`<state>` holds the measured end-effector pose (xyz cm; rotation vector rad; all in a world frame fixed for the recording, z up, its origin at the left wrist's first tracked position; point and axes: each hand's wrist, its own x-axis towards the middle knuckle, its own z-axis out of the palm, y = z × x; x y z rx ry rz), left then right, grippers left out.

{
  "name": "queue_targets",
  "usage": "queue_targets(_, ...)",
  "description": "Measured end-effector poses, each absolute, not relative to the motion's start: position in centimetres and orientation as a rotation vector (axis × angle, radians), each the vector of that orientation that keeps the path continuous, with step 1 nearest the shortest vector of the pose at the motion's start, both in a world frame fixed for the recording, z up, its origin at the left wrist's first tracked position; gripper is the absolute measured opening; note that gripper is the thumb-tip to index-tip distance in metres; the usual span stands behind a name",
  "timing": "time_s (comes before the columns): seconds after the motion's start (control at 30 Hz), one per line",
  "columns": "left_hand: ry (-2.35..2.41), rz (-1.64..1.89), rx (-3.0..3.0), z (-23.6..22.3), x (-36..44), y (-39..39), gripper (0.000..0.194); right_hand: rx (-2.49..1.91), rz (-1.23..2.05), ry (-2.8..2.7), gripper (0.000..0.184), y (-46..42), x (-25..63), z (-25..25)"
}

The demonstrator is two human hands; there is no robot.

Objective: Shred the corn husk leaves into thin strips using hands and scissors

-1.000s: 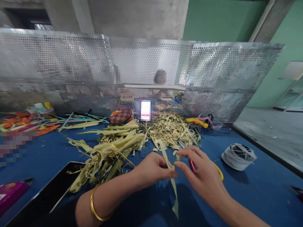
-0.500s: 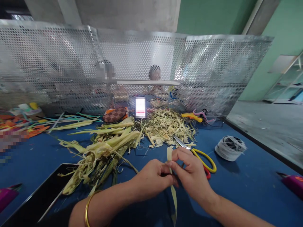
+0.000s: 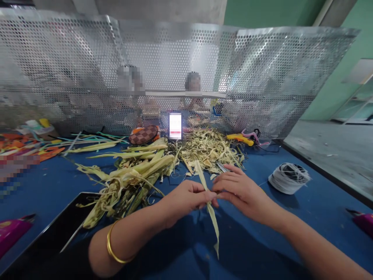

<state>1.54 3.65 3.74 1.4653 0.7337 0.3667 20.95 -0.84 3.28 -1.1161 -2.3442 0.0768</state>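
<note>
A pale corn husk strip [image 3: 213, 223] stands between the thumb and fingers of my left hand [image 3: 186, 198]. One end points up toward the pile behind, and the other hangs down over the table. My right hand [image 3: 243, 190] is beside it, fingers stretched out and apart, its thumb tip close against my left fingertips. Whether those tips touch the strip is hard to see. Behind my right fingers a bit of scissors blade [image 3: 222, 167] shows; the handles are hidden.
Corn husks [image 3: 128, 182] lie left, partly over a dark tablet-like slab [image 3: 55, 229]. Husk scraps [image 3: 210, 149] are heaped ahead by a lit phone [image 3: 175, 126]. A white string roll [image 3: 288, 178] stands right. A perforated metal screen [image 3: 163, 54] rises behind, with people beyond it.
My right hand has moved off the strip and its fingers have spread. The strip now leans, held in my left hand. The scissors' handles have become covered, and the view has shifted slightly.
</note>
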Motion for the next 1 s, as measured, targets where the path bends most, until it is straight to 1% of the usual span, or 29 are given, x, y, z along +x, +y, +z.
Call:
queue_targets(0.1, 0.730, 0.326, 1.507, 3.7, 1.4, 3.9, 0.033, -1.075, 0.031, -2.372, 0.024, -0.6, 21.2, 3.2)
queue_targets(0.23, 0.759, 0.329, 1.508, 3.8, 1.4, 4.1, 0.031, -1.080, -0.119, -2.341, 0.027, -0.2, 21.2, 2.8)
queue_targets(0.4, 0.800, 0.458, 1.320, 3.7, 1.5, 4.0, 0.039, -1.181, -0.529, -2.116, 0.017, -1.0, 20.9, 3.0)
queue_targets(0.47, 0.773, 0.498, 1.217, 3.5, 1.6, 3.9, 0.042, -1.152, -0.643, -2.089, 0.018, -1.8, 20.2, 3.2)
queue_targets(0.6, 0.737, 0.584, 1.080, 3.2, 1.8, 3.9, 0.036, -0.959, -0.867, -2.350, 0.028, -2.9, 18.5, 2.7)
queue_targets(0.67, 0.752, 0.632, 1.030, 3.0, 1.9, 3.8, 0.037, -0.915, -0.945, -2.476, 0.031, -2.9, 17.8, 2.3)
queue_targets(0.8, 0.763, 0.677, 0.962, 2.8, 2.2, 3.5, 0.038, -0.911, -1.017, -2.531, 0.033, -2.8, 17.5, 1.7)
queue_targets(1.0, 0.802, 0.714, 0.951, 2.4, 2.4, 3.1, 0.035, -0.736, -0.935, -2.440, 0.040, -3.4, 17.2, 1.9)
